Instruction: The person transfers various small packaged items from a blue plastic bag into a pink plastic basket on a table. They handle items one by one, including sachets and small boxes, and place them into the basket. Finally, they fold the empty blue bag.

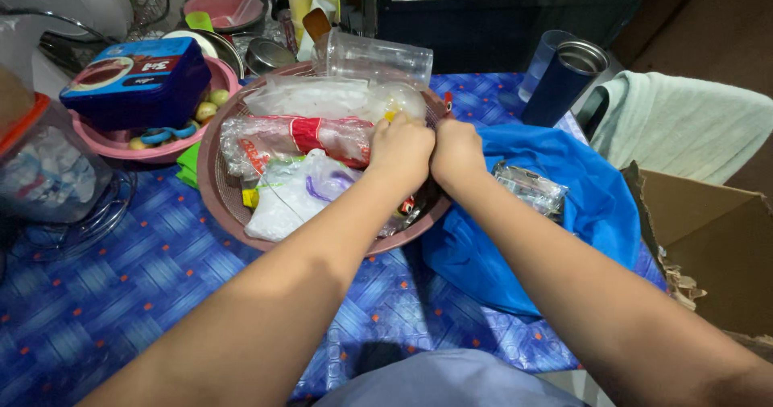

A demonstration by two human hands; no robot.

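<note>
Everywhere, clutter on blue patterned tablecloth (121, 294).

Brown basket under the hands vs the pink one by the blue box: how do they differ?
The brown round basket is wider and shallower; the pink basket is smaller and deeper. The brown one holds clear plastic bags and sits under both hands, left hand and right hand; the pink one holds a blue box and small round fruits, untouched. Both are round plastic baskets on the blue tablecloth.
</note>
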